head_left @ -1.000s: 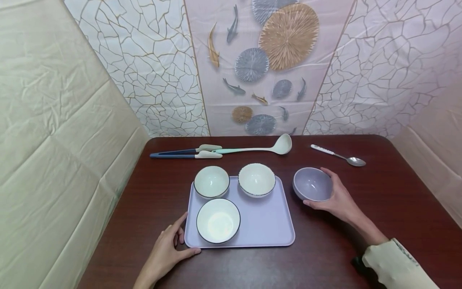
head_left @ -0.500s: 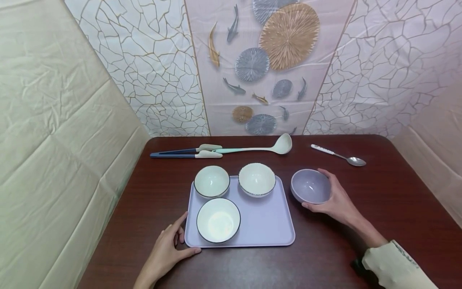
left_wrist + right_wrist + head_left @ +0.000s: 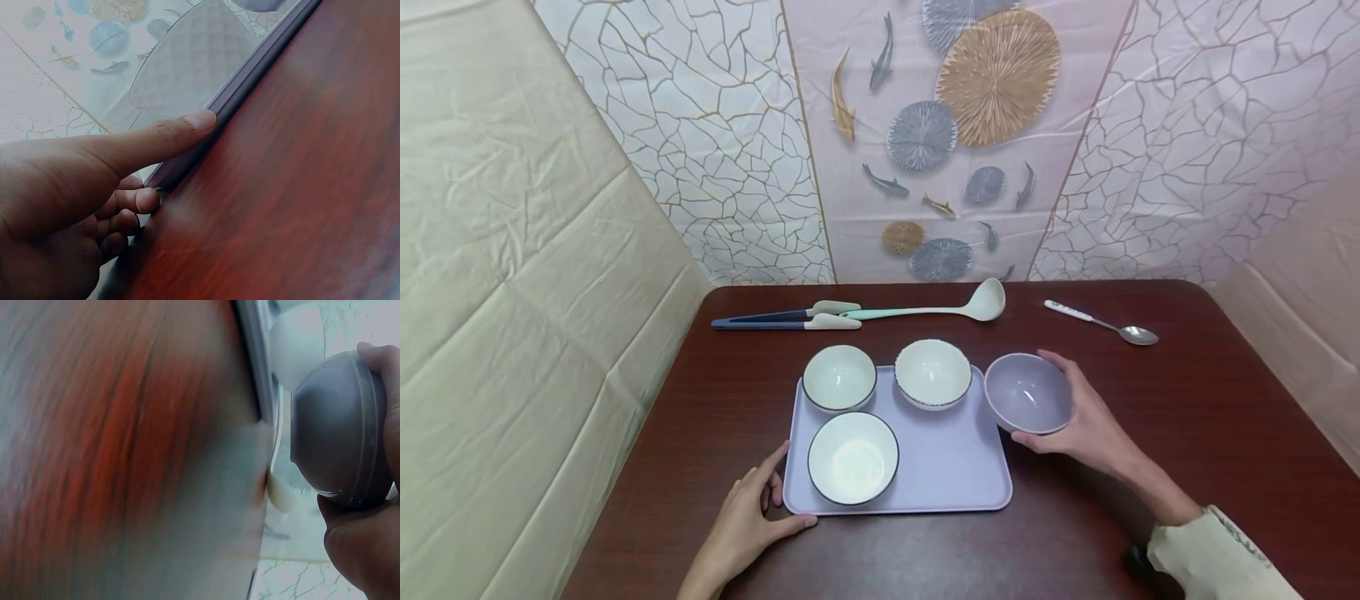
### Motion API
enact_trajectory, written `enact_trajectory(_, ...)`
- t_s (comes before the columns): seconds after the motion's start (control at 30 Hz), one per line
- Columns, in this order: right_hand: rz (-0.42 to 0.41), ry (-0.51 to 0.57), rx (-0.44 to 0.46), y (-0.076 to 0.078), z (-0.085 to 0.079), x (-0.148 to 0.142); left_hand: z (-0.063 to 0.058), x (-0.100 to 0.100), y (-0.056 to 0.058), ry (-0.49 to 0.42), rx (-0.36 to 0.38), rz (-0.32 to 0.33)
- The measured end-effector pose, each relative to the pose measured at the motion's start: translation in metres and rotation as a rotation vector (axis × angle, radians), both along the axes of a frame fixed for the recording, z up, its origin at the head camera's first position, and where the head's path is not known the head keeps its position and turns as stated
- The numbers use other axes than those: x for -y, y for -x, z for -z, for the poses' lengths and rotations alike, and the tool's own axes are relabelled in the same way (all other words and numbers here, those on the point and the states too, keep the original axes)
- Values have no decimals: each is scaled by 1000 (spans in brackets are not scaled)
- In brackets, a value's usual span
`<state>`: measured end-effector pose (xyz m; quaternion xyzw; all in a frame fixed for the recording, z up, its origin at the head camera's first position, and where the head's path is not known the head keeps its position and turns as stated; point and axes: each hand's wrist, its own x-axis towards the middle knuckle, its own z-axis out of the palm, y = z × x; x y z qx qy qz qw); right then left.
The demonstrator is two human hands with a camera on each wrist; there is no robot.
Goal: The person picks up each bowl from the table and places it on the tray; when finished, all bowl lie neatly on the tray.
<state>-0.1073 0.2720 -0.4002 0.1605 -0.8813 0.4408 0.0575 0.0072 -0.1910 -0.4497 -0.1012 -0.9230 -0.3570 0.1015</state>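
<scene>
My right hand (image 3: pixel 1086 417) grips a purple bowl (image 3: pixel 1028 392) by its rim, thumb at the near side and fingers at the far side. In the right wrist view the bowl (image 3: pixel 334 428) hangs above the table, its base off the surface. It overlaps the right edge of a lilac tray (image 3: pixel 955 467). On the tray stand a dark-rimmed white bowl (image 3: pixel 853 458) at front left, a pale green bowl (image 3: pixel 840 377) at back left and a white bowl with a patterned rim (image 3: pixel 932 372) at back right. My left hand (image 3: pixel 741 512) holds the tray's front-left corner between thumb and fingers.
Behind the tray lie blue-handled tongs (image 3: pixel 790 317) and a ladle (image 3: pixel 981 302) with a mint handle, their ends touching or overlapping. A spoon (image 3: pixel 1101 322) with a white handle lies at the back right. A patterned cloth (image 3: pixel 925 208) hangs behind the dark wooden table (image 3: pixel 880 558).
My right hand has moved left and slightly nearer with the purple bowl, from beside the tray to over its right edge. My left hand and the tray have stayed in place.
</scene>
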Motion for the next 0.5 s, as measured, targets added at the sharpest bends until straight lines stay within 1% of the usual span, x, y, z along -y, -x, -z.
enact_trajectory(0.2,-64,19,15,-8,-7,15,0,0,0,-5,-1,0)
enact_trajectory(0.37,-128,41,10,-14,-8,26,0,0,0,-2,-9,2)
enact_trajectory(0.5,-161,35,16,-21,-9,35,0,0,-1,0,-13,3)
